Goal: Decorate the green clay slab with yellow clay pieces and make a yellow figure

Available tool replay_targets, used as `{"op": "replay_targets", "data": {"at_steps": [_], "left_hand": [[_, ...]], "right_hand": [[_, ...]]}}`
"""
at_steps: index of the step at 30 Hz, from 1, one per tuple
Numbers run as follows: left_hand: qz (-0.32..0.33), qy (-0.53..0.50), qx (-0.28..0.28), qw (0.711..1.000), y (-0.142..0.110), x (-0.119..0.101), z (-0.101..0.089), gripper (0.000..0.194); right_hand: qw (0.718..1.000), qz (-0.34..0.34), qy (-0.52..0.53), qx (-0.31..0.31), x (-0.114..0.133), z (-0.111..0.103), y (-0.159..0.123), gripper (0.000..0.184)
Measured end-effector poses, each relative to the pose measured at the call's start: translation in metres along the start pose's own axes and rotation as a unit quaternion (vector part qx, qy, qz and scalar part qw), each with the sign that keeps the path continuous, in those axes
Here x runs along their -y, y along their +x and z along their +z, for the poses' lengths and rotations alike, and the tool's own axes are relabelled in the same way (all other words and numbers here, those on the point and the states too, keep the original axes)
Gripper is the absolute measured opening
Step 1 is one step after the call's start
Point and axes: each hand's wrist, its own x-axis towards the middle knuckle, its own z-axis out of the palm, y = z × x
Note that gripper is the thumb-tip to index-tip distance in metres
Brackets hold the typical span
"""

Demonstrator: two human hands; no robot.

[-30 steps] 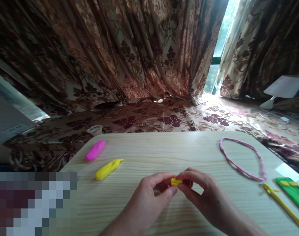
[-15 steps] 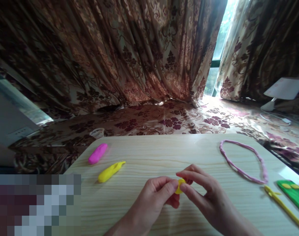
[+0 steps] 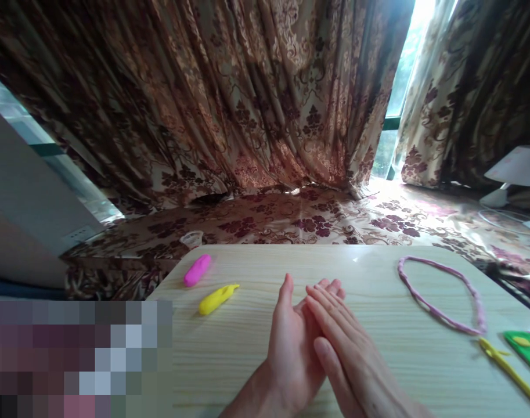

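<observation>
My left hand [image 3: 291, 339] and my right hand [image 3: 345, 345] are pressed flat together, palm against palm, fingers stretched out, low over the light wooden table [image 3: 247, 366]. The right palm lies on top of the left. Nothing shows between them; the small yellow clay piece from the earlier frames is out of sight. A yellow clay lump [image 3: 216, 298] and a pink clay lump [image 3: 197, 270] lie on the table to the left of my hands.
A thin pink clay loop [image 3: 439, 313] lies at the right, with a long yellow clay strip [image 3: 508, 371] and a green clay slab [image 3: 526, 348] near the right edge. Patterned curtains hang behind. A small clear cup [image 3: 191, 238] sits beyond the table, and a white lamp [image 3: 515, 168] far right.
My fingertips were pinching a small yellow clay piece; now both hands are flattened palm to palm and the piece is hidden. The camera has shifted so things sit further right.
</observation>
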Motion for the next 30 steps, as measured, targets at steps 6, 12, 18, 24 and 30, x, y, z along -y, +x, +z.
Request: {"op": "replay_targets", "data": {"at_steps": [6, 12, 18, 24, 30], "left_hand": [[0.006, 0.020, 0.093, 0.995, -0.004, -0.003, 0.001, 0.063], [0.055, 0.023, 0.021, 0.998, -0.002, -0.007, -0.006, 0.059], [0.047, 0.021, 0.054, 0.997, -0.001, -0.004, -0.008, 0.060], [0.021, 0.028, 0.053, 0.998, 0.002, -0.003, -0.011, 0.059], [0.056, 0.030, 0.036, 0.997, 0.005, -0.001, -0.013, 0.059]], "right_hand": [[0.994, 0.099, -0.047, -0.015, -0.003, -0.002, 0.021, 0.051], [0.997, -0.028, -0.020, 0.066, 0.005, 0.000, 0.021, 0.061], [0.999, -0.012, -0.027, 0.043, 0.005, 0.002, 0.020, 0.063], [0.996, 0.072, -0.050, 0.012, 0.008, 0.003, 0.016, 0.057], [0.997, -0.020, -0.013, 0.067, 0.011, 0.004, 0.011, 0.064]]}}
